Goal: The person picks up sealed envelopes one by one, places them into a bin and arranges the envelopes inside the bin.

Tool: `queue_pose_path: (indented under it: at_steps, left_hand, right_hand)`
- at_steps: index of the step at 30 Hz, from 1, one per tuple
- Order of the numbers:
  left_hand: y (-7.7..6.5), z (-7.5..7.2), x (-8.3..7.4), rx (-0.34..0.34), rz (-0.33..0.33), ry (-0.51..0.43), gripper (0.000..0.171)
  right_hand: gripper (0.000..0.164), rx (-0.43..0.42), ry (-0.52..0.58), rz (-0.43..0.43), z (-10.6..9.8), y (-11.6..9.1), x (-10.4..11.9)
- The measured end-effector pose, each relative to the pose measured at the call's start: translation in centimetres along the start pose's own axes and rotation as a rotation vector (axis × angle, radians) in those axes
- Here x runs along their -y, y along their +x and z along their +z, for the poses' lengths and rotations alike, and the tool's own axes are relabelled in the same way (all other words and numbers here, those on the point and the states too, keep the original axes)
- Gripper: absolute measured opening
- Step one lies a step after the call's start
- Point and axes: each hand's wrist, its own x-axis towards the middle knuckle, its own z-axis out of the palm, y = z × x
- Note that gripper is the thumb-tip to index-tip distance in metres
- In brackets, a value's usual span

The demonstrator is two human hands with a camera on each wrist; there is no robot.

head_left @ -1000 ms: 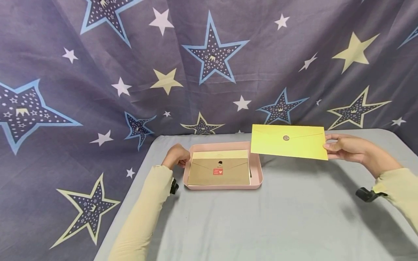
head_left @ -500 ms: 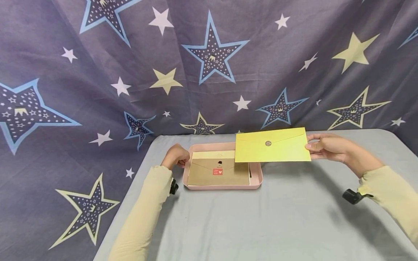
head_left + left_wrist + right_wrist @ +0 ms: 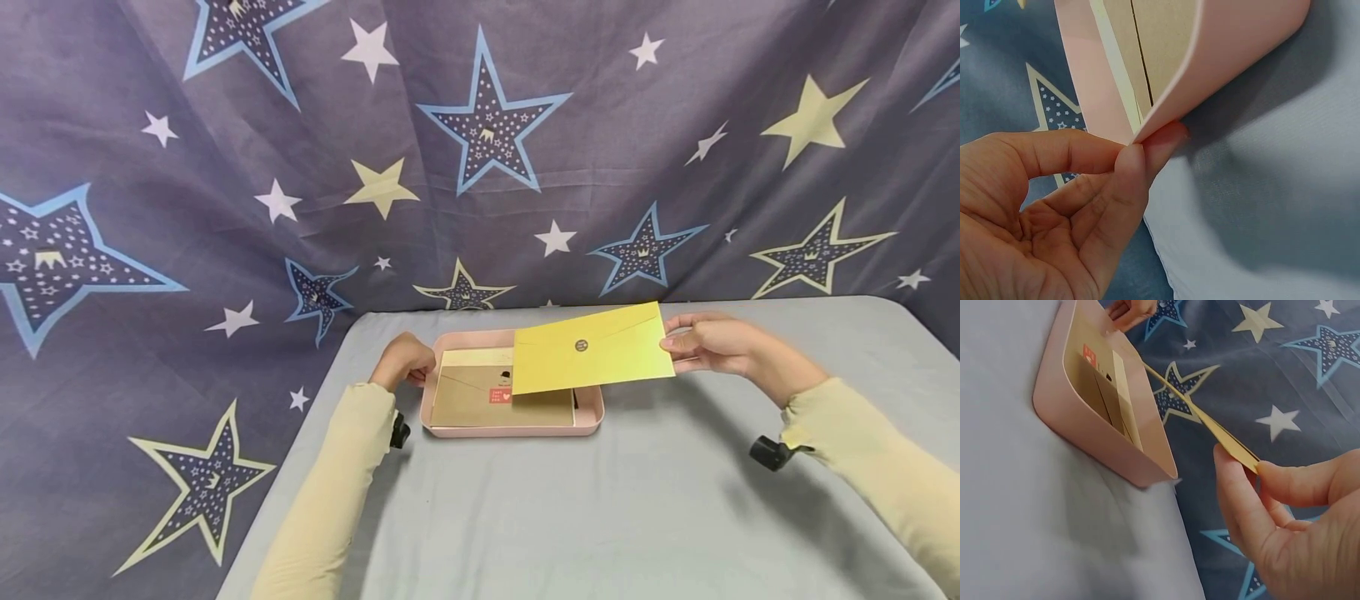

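Note:
My right hand (image 3: 712, 343) pinches a yellow envelope (image 3: 592, 350) by its right end, thumb on the near face. The envelope has a small round dark seal and hangs tilted over the right part of a pink tray (image 3: 510, 432). In the right wrist view the envelope (image 3: 1210, 425) shows nearly edge-on, above the tray's rim. My left hand (image 3: 407, 358) holds the tray's left rim; in the left wrist view thumb and fingers pinch that pink wall (image 3: 1166, 106). A brown envelope (image 3: 465, 404) with a red sticker lies in the tray, its right part covered by the yellow one.
A cream-coloured paper (image 3: 468, 357) shows behind the brown envelope in the tray. The tray stands on a table with a pale grey-blue cloth (image 3: 600, 517). A dark star-patterned curtain (image 3: 525, 233) hangs along the back and left. Both wrists wear black bands.
My right hand has moved left with the yellow envelope, bringing it from beside the tray to above its contents, left end dipping lower. The left hand stays on the rim.

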Motion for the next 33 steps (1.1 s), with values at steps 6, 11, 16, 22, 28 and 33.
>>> queue_pose_path:
  at_steps: [6,11,16,22,28,33]
  left_hand:
    - [0.1,0.0,0.0,0.004,-0.003,-0.003,0.029]
    - [0.1,0.0,0.0,0.009,-0.014,0.001,0.027]
    - [0.0,0.0,0.0,0.009,-0.019,0.0,0.026]
    - [0.1,-0.1,0.0,0.007,-0.017,-0.003,0.024]
    - [-0.1,-0.1,0.0,0.005,-0.01,-0.003,0.023]
    - [-0.2,-0.1,0.1,0.004,0.002,-0.007,0.023]
  right_hand:
    - [0.028,-0.008,-0.007,-0.001,1.6,0.8,0.0]
    - [0.03,-0.01,-0.017,-0.004,2.5,1.4,0.0]
    - [0.03,-0.025,-0.026,-0.001,3.4,1.9,0.2]
    - [0.032,-0.109,-0.138,0.008,3.9,2.1,0.3]
    - [0.037,-0.161,-0.178,0.003,4.3,2.2,0.3]
    - [0.038,-0.17,-0.157,0.002,4.9,2.6,0.0]
